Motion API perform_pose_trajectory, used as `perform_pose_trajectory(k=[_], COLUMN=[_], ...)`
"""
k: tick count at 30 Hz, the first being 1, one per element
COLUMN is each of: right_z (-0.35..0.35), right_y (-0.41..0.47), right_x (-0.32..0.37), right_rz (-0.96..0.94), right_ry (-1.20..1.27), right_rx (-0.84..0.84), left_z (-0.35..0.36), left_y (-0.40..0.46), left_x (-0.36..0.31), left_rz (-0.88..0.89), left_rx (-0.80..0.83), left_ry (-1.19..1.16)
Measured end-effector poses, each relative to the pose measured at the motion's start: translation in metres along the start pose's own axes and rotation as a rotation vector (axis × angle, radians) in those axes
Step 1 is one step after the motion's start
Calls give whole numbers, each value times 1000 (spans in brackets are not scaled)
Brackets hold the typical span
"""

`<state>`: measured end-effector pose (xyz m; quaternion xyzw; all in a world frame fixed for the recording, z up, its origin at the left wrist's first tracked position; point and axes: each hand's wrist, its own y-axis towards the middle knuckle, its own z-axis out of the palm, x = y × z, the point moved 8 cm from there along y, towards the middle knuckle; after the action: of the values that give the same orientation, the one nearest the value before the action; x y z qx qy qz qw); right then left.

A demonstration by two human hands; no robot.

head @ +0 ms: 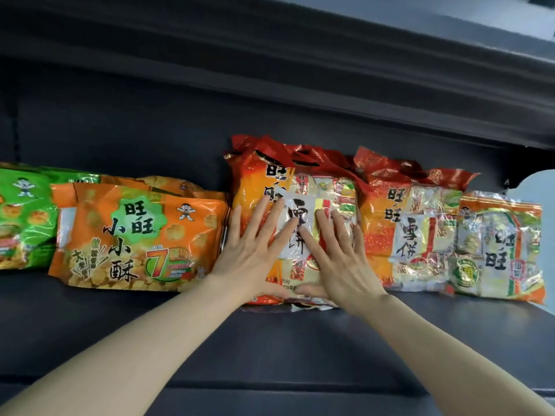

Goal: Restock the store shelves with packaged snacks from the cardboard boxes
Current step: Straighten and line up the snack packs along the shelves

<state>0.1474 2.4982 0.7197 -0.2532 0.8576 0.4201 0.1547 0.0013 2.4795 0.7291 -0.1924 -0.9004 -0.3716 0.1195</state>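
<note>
Red bag [327,187]: glossy crinkled plastic, red and orange with a clear window; it lies flat on the dark shelf [270,340], in the middle of the row.
Left hand [255,256]: palm down on the bag's left part, fingers straight and spread, gripping nothing.
Right hand [339,259]: flat on the bag's centre, fingers spread, thumb touching the left thumb.
Arms: bare, both reaching forward.
Orange bag [135,235]: shiny, just left of the red bag.
Green bag [24,217]: far left.
Second red bag [411,223]: just right.
Clear bag [501,247]: transparent, far right.
</note>
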Motion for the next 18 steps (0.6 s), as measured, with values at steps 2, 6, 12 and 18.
perform_pose_trajectory(k=[2,6,12,18], right_z=[5,10,-69,-68], right_y=[5,8,29,79], right_x=[0,1,-58,-136], right_rz=[-2,-3,157,523], right_ry=[-20,-27,103,277], right_rx=[-8,-20,-408,-271], left_z=[5,12,-33,-100], left_y=[4,6,11,70], left_x=[1,4,3,74], left_rz=[-4,-29,48,-173], left_rx=[-5,18,-63,-377], left_ry=[25,85,121,-106])
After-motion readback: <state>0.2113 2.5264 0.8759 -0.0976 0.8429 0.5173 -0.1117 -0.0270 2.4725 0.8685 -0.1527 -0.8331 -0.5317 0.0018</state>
